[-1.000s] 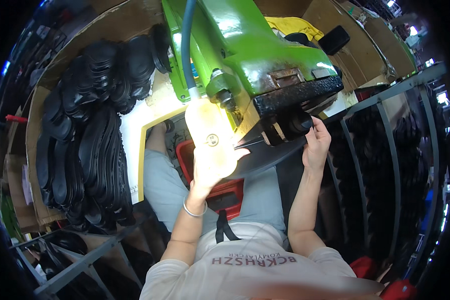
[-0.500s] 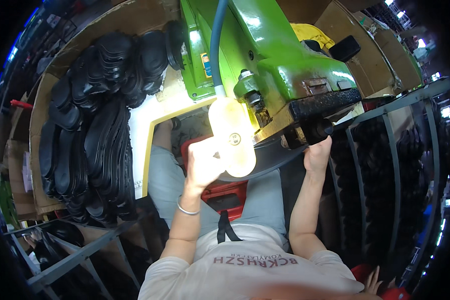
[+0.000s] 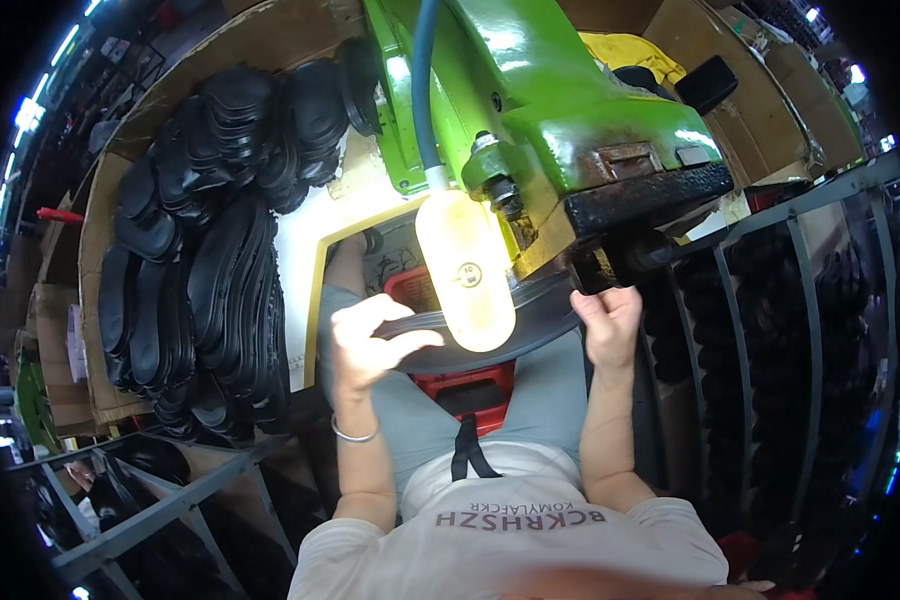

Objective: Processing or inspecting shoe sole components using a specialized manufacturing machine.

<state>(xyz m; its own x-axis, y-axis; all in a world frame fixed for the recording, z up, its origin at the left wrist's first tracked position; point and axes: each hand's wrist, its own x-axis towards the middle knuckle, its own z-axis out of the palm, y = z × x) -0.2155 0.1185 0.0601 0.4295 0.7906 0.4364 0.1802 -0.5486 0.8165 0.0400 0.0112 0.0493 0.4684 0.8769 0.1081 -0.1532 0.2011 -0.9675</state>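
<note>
A thin black strip, apparently a shoe sole seen edge-on, runs between my hands beneath the green machine. My left hand has its left end between thumb and fingers. At the other end, just below the machine head's black front block, my right hand pinches it with thumb and fingers. The lit oval lamp hides the strip's middle. Under it curves a wider dark rim, which may belong to the machine.
Stacked black soles fill a cardboard box on the left. A yellow-edged white board lies beside them. Metal racks with dark items stand to the right. A red stool shows between my legs.
My left hand has moved left, out of the lamp's glare, with its thumb and fingers visible. My right hand has come down and left from the machine's black knob to the strip.
</note>
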